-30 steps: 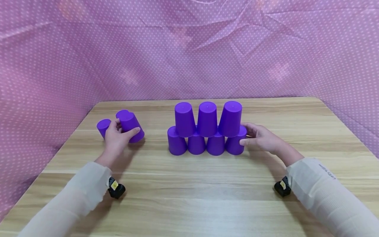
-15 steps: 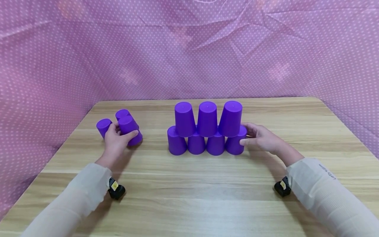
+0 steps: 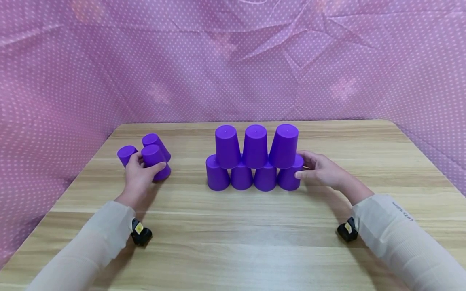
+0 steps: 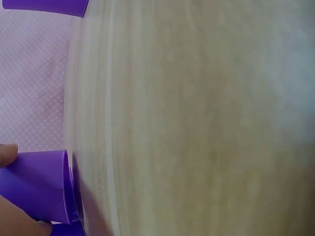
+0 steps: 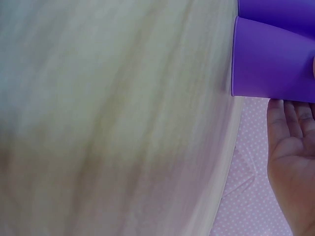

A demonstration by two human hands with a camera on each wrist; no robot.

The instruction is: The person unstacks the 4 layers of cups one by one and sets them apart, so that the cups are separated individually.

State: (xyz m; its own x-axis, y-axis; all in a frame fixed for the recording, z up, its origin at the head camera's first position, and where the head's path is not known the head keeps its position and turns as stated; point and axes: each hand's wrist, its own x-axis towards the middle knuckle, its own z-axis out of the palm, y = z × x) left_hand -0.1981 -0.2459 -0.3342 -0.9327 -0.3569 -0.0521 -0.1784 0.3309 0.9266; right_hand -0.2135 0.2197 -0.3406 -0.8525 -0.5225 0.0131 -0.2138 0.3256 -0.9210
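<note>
In the head view my left hand [image 3: 138,176] grips an upside-down purple cup [image 3: 152,154] at the left of the wooden table, thumb on its near side. The left wrist view shows this held cup [image 4: 37,184] with a second rim just below its own. Two more purple cups stand close by, one behind [image 3: 152,139] and one to the left [image 3: 126,153], partly hidden by the hand. My right hand [image 3: 322,169] holds the rightmost bottom cup [image 3: 289,180] of a two-tier stack, thumb in front and fingers at its side; this cup [image 5: 270,64] also shows in the right wrist view.
Several upside-down purple cups form the stack's bottom row [image 3: 217,178]. Three more, including the middle upper cup [image 3: 255,147], straddle the gaps above them. Polka-dotted pink cloth [image 3: 233,72] hangs behind and beside the wooden table [image 3: 240,238].
My left hand has moved slightly left and toward me with the gripped cup, baring more of the cup behind it. The right hand and the stack look unchanged.
</note>
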